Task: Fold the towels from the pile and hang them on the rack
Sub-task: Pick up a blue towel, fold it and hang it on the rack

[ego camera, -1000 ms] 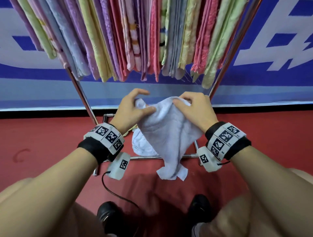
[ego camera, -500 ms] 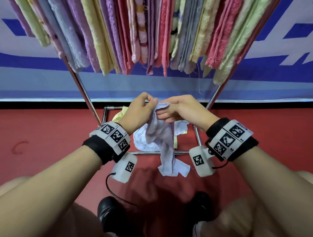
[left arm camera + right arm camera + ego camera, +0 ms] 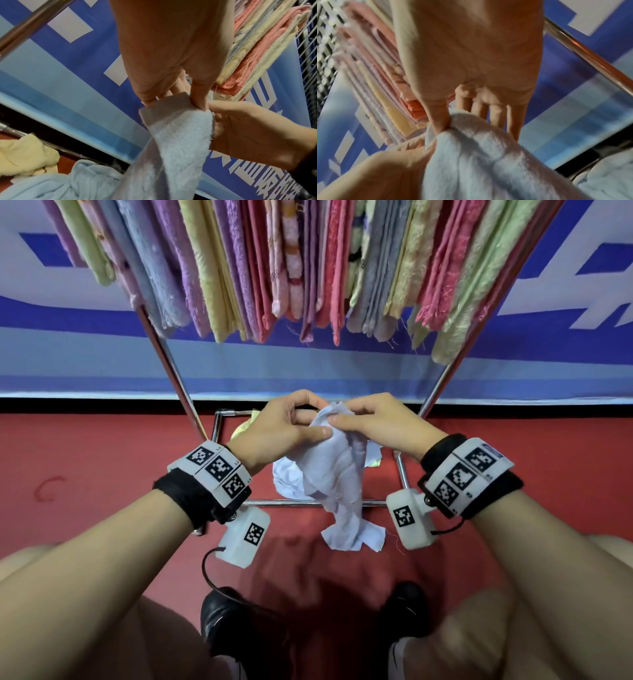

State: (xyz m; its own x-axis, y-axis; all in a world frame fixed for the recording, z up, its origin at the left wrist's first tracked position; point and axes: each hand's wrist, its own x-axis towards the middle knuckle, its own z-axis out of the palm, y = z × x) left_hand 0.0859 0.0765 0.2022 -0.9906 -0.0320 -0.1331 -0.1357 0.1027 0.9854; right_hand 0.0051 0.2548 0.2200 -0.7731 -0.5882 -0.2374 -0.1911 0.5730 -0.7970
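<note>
A pale blue towel [image 3: 337, 477] hangs bunched from both hands in front of the rack. My left hand [image 3: 291, 428] pinches its top edge between thumb and fingers; the left wrist view shows that towel [image 3: 178, 129] caught under the thumb. My right hand [image 3: 370, 422] pinches the same top edge right beside the left, and the towel [image 3: 479, 146] drapes down from its thumb in the right wrist view. Above hangs the rack [image 3: 164, 347] with several folded towels [image 3: 308, 261] in purple, yellow, pink and green. On the floor behind lie a pale blue towel [image 3: 286, 481] and a yellow one [image 3: 245, 428].
The rack's low chrome frame [image 3: 274, 503] lies on the red floor [image 3: 102, 467] just ahead of my black shoes [image 3: 222, 621]. A blue and white banner [image 3: 68, 354] backs the rack. A cable [image 3: 212, 573] dangles from the left wrist camera.
The towel was spread wide between my hands a second ago; the hands have come together and it now hangs bunched, both hands pinching its top edge side by side.
</note>
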